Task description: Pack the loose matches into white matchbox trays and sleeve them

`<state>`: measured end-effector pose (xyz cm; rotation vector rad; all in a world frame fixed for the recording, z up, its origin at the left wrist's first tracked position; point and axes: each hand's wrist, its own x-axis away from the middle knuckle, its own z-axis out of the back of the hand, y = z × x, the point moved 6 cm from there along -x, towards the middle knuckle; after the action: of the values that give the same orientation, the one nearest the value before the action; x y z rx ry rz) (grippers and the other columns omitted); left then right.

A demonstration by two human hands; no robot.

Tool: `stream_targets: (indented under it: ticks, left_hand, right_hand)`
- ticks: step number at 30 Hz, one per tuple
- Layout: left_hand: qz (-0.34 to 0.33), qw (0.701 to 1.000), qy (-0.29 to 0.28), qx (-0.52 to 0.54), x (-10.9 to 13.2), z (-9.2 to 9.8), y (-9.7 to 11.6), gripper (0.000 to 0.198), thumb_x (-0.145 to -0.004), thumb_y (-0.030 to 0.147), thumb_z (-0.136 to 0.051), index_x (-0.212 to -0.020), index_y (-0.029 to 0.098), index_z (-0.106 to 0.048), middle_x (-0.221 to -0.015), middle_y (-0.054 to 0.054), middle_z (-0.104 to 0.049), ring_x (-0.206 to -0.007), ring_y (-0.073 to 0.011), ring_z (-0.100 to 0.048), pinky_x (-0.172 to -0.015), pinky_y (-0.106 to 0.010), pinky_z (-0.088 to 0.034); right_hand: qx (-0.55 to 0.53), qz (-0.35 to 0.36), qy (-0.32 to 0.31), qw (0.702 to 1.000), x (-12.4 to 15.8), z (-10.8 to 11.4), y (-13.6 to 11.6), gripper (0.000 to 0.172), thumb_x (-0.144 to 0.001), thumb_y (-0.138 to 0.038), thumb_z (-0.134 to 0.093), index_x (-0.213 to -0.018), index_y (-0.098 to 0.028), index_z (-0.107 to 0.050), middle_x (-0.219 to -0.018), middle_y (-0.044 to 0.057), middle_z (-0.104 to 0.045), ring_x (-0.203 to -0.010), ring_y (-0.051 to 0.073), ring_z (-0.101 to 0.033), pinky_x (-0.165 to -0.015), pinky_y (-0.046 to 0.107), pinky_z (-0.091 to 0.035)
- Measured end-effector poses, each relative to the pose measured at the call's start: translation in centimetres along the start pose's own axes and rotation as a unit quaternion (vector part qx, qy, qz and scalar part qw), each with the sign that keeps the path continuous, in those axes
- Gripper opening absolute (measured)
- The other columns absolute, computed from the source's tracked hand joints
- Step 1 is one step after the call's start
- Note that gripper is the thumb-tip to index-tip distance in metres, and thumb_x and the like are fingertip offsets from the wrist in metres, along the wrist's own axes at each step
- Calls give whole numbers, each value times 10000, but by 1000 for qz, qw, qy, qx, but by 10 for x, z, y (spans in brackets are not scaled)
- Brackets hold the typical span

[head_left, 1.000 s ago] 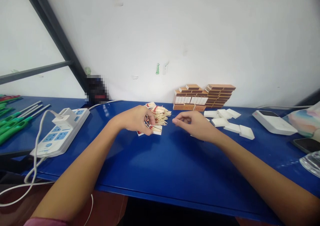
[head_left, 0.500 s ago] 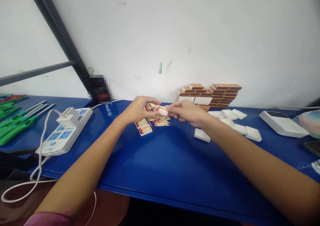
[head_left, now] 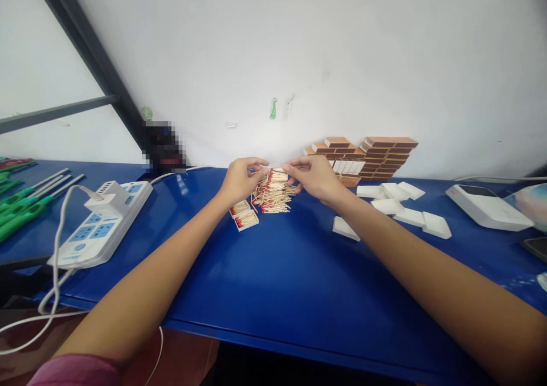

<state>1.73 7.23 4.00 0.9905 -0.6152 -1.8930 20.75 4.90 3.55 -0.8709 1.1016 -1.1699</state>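
While both forearms stretch out across the blue table (head_left: 273, 283), the hands meet at about twelve o'clock, right over the heap of matches (head_left: 272, 197). Left hand (head_left: 241, 180) has its fingers curled and pinched on one end of a small matchbox tray (head_left: 278, 175); right hand (head_left: 314, 178) closes on the other end from the one o'clock side. The tray sits level between them, just above the heap, a sensible hold for something so light and open-topped: tip it and the sticks would slide out. Whether it is full I cannot tell, it is too small here.

Just at eleven o'clock of the heap, two filled trays (head_left: 244, 215) lie side by side with red heads showing, parked within easy reach of the left hand. Out at two o'clock a scatter of white box sleeves (head_left: 401, 204) lies near the right arm, one of them apart and closer in. Behind them, against the white wall (head_left: 342, 61), brown matchboxes (head_left: 367, 161) are stacked like bricks, out of the working area.

Over at nine o'clock a white power strip (head_left: 100, 226) with a plug and trailing cable rests on the table, and beyond it green-handled tools (head_left: 21, 204). Far right, at three o'clock, a flat white device (head_left: 487, 206). A dark metal brace (head_left: 94, 56) slants up the wall on the left.
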Motion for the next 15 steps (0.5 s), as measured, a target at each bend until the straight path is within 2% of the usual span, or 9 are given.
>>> stream_targets:
  ticks: [3, 6, 11, 15]
  left_hand:
    - [2, 1000, -2, -6, 1, 0, 0, 255, -916, 256, -723, -1139, 141, -766, -966, -89, -806, -668, -121, -638, -644, -247, -501]
    - [0, 1000, 2, -9, 1, 0, 0, 224, -904, 234, -731, -1105, 147, -777, -1009, -90, -800, -686, -115, -642, -649, -237, -492]
    - [-6, 1000, 8, -1, 0, 2, -2, 233, -884, 228, -742, -1105, 164, -776, -1042, -72, -795, -571, -79, -580, -578, -235, -453]
    - [-12, 1000, 11, 11, 2, 5, 0, 226, -861, 236, -746, -1075, 172, -774, -1052, -66, -794, -525, -71, -552, -529, -244, -408]
  right_hand:
    - [-12, 14, 0, 1000, -2, -3, 7, 337, -847, -427, -836, -967, -126, -744, -770, 85, -730, -654, 170, -710, -458, 245, -578]
    - [-8, 32, 5, 999, -3, -4, 9, 324, -839, -412, -834, -968, -129, -744, -860, 104, -747, -671, 176, -724, -447, 246, -571]
    - [14, 74, 12, 997, -1, -3, 5, 248, -846, -343, -797, -998, -152, -752, -984, 98, -755, -699, 174, -723, -480, 263, -573]
    - [62, 102, 15, 993, 2, -1, 4, 215, -869, -331, -750, -1024, -181, -754, -984, 81, -763, -727, 190, -713, -530, 302, -568]
